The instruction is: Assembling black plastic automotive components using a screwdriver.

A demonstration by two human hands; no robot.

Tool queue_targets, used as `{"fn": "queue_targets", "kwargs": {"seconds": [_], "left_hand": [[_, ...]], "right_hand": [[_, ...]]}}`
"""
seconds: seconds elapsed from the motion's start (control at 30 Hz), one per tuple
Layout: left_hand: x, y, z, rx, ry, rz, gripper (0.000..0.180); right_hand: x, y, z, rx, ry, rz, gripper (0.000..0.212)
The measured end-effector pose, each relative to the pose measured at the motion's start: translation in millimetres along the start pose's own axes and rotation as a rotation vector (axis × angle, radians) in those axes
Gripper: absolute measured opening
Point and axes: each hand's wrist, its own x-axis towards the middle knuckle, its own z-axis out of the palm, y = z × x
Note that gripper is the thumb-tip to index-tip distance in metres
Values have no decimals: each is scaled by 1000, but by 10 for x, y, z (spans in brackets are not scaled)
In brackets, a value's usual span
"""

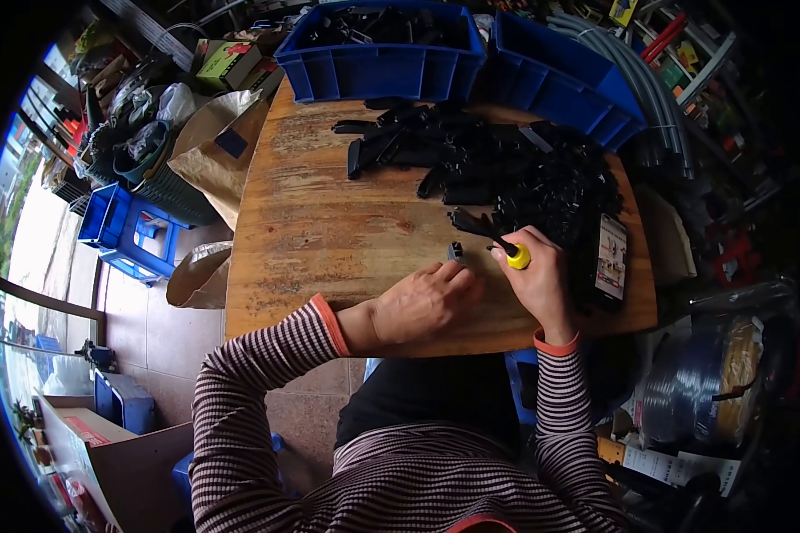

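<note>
A phone point(611, 259) with a lit screen lies on the right of the wooden counter point(280, 204). Left of it stand a brown paper bag point(200, 169) and a blue plastic stool point(105, 216); a cardboard box point(142, 475) sits near left. Grey hoses point(656, 99) curve far right.

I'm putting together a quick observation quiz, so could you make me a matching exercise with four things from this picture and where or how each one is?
Things
1. Yellow-and-black tool
2. Phone
3. Left hand
4. Grey tubes

Places and states
A. Just right of a blue bin
B. Toward the table's near side, fingers curled
C. Held in the right hand
D. Screen lit

Pairs: 1-C, 2-D, 3-B, 4-A
</note>
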Motion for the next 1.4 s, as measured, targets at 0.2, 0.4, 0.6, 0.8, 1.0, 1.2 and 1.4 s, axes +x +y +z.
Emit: {"fn": "queue_targets", "kwargs": {"seconds": [0.2, 0.4, 0.6, 0.8, 1.0, 1.2, 1.4], "left_hand": [[-65, -92, 71, 60, 74, 71, 30], [-92, -107, 109, -32, 92, 67, 29], [-114, -101, 85, -46, 103, 42, 26], [-146, -114, 50, 20, 94, 86, 25], [-75, -112, 52, -46, 33, 80, 38], [126, -335, 53, -78, 243, 158, 32], [-48, -819, 65, -251, 187, -297, 22]], "right_hand": [[144, -19, 253, 11, -84, -115, 17], [182, -11, 299, -94, -158, -146, 22], [229, -30, 263, -125, -248, -217, 18], [463, -82, 89, 314, -156, 25, 12], [436, -109, 431, 656, 99, 186, 9], [329, -58, -159, 397, 300, 244, 14], [-29, 268, -144, -257, -138, 232, 24]]}}
